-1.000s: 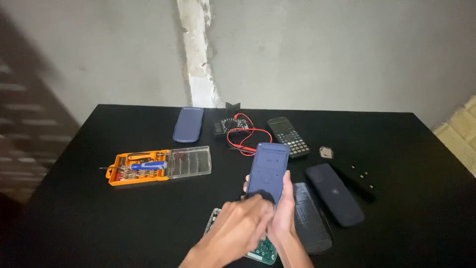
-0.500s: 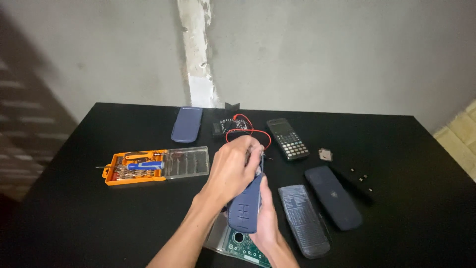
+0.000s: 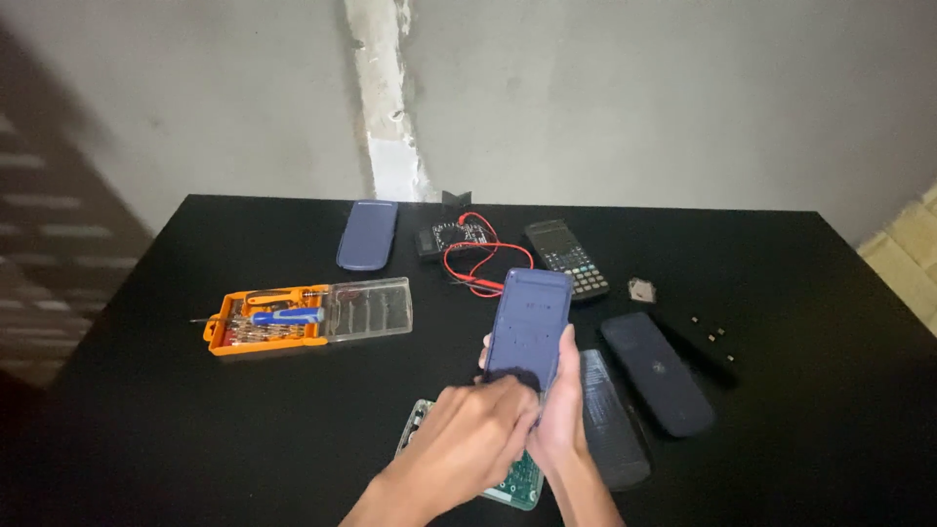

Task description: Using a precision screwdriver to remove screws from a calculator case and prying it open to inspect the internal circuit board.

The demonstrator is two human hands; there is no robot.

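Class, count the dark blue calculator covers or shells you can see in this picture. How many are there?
2. One dark blue oblong plastic cover lies at the table's far side. The other dark blue shell is in the hands, right hand gripping its lower part. Others may be hidden.

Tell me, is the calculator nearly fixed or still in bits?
Still in bits. Done: the green circuit board lies bare on the table, with dark covers set aside. In hand: the right hand holds up a blue calculator shell while the left hand presses a dark cloth at its lower end. Left: the parts are apart, and the screwdriver kit sits open.
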